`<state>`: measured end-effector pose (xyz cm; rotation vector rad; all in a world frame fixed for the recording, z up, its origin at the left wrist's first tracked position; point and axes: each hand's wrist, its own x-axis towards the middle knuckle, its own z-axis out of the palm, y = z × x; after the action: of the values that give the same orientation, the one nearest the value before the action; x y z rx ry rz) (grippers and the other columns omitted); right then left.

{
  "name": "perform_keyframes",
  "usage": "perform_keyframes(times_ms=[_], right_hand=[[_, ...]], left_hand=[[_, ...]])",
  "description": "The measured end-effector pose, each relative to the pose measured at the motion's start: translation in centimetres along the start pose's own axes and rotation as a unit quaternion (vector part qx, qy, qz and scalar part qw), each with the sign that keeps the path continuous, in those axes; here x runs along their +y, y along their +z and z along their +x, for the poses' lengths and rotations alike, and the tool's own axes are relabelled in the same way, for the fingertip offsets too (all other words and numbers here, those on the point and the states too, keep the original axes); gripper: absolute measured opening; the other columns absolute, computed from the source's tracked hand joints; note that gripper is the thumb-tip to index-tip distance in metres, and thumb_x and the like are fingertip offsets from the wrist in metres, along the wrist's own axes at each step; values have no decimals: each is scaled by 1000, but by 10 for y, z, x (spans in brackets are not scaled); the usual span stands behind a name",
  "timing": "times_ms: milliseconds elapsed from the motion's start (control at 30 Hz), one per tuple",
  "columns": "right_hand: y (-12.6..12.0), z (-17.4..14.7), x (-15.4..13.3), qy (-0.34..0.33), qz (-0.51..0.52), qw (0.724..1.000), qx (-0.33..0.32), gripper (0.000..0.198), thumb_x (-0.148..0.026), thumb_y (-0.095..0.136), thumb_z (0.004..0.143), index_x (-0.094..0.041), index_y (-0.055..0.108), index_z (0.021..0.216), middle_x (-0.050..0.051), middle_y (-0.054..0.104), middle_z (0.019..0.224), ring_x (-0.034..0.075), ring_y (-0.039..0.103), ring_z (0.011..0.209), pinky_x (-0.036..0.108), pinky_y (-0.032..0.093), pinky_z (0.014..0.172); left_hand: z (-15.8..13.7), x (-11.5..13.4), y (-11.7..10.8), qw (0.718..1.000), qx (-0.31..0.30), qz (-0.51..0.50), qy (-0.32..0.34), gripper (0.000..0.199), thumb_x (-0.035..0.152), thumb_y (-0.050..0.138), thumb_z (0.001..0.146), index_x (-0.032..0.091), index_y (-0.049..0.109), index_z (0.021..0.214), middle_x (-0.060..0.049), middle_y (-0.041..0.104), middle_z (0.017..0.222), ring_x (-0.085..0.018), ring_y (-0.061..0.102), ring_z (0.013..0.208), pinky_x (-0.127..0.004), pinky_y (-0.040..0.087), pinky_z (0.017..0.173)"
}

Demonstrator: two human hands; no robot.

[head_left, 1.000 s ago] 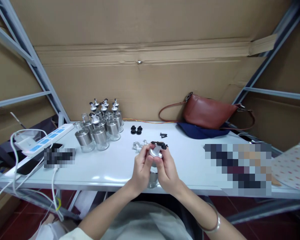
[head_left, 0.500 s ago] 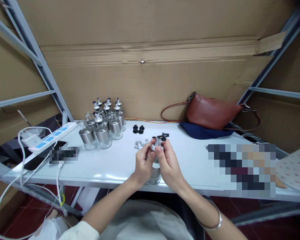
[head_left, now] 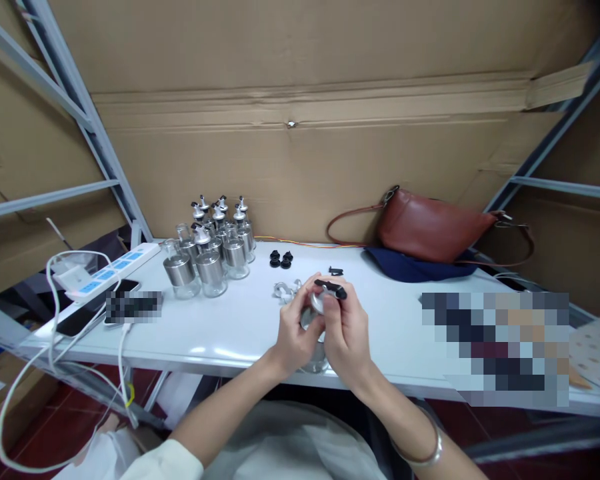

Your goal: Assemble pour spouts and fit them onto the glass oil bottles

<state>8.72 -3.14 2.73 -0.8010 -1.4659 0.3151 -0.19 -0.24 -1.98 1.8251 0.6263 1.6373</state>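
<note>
Near the table's front edge, a glass bottle with a metal band (head_left: 314,364) stands between my two hands, mostly hidden by them. Its silver pourer top (head_left: 320,303) carries a black flap (head_left: 331,288), tilted up toward the right. My left hand (head_left: 296,328) is closed around the left side of the pourer top, over the bottle. From the right, my right hand (head_left: 349,327) grips the same top, thumb pressed against its front. Just behind the hands lie loose silver parts (head_left: 284,291) and small black flap pieces (head_left: 336,271).
Several black stoppers (head_left: 281,260) sit mid-table. At left stand several banded glass bottles (head_left: 211,272), some with pourers, beside a power strip (head_left: 113,272) and cabled phones (head_left: 133,308). A brown bag (head_left: 430,227) rests on dark blue cloth (head_left: 410,265) at the back right.
The view has shifted slightly, so the table's things appear further right. My fingers have moved around the pourer top, and its black flap now shows more plainly above my right thumb.
</note>
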Motion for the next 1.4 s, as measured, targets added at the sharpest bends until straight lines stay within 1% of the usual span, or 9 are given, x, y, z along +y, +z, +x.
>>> perform_keyframes(times_ms=[100,267,333,533,733,833,1033,1200,1400], right_hand=[[-4,6,-2,49,11,998,-24,26,-43,46,90,-21,58,83,3,62,77,17,57,72,31,47,70],[1,5,-4,211,222,952,26,32,-51,50,87,-20,59,84,3,64,78,16,59,67,29,48,64],[4,1,-3,197,227,953,45,31,-49,48,89,-20,59,85,3,64,80,16,60,69,29,48,65],[2,-7,-2,5,92,995,24,25,-40,43,94,-22,60,91,4,59,91,17,55,89,31,45,81],[12,0,-9,182,213,960,25,31,-50,45,90,-21,58,88,2,61,81,14,58,73,27,48,69],[16,5,-8,209,231,950,21,38,-56,46,88,-20,56,82,1,60,77,14,57,69,26,47,64],[10,6,-8,69,154,983,-69,36,-50,37,93,-21,56,84,3,58,81,16,54,73,29,45,66],[11,3,-10,-26,140,985,-100,37,-52,37,92,-22,57,86,6,59,84,20,54,82,36,46,76],[20,6,-10,203,278,934,-94,43,-59,44,87,-19,57,81,2,60,78,8,36,45,23,33,41]], left_hand=[[0,5,-3,1000,0,16,-2,44,39,50,88,11,55,121,-12,67,104,-20,64,87,-30,50,81],[3,18,-8,998,-24,39,-33,44,39,52,88,10,55,120,-14,65,112,-23,63,97,-31,50,85],[4,22,-10,998,-36,49,-16,42,38,50,88,10,54,120,-14,66,108,-22,64,92,-30,50,81],[0,23,-17,994,-58,68,61,29,36,44,91,11,58,98,-7,63,77,-16,58,67,-26,48,64],[4,16,-22,990,-51,103,80,39,34,43,92,11,50,122,-13,66,101,-20,63,88,-29,49,78],[6,14,-26,991,-58,100,68,43,37,43,92,11,48,126,-15,64,109,-22,62,95,-30,49,82],[10,21,-45,989,-138,44,23,42,48,43,89,13,57,107,-5,63,78,-14,55,63,-25,47,61],[13,31,-64,974,-226,1,-35,48,56,43,87,13,60,99,-6,65,79,-15,57,66,-26,47,64],[11,26,-63,968,-190,-104,-126,59,60,51,82,16,60,119,-11,66,95,-19,61,80,-28,50,71]])
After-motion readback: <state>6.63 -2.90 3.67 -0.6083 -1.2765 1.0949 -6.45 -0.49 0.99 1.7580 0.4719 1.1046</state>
